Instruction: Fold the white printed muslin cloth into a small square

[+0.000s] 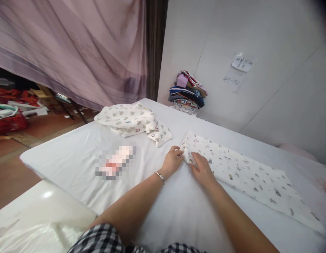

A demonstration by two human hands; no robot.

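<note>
A long white cloth with small printed figures (pixel 247 168) lies flat in a strip across the right half of the covered table. At its left end, my left hand (pixel 172 161) pinches the edge, with a bracelet on that wrist. Close beside it, my right hand (pixel 202 170) grips the near corner of the same end between thumb and fingers. The cloth is bunched and slightly folded between the two hands. Farther back on the left lies a crumpled white patterned cloth (pixel 131 121), which neither hand touches.
A pixelated, blurred item (pixel 117 161) lies on the white table cover (pixel 73 165), left of my hands. Folded fabrics (pixel 187 91) are stacked against the wall behind. A pink curtain (pixel 99 45) hangs at the back left. A second, glossy surface (pixel 41 207) is at the lower left.
</note>
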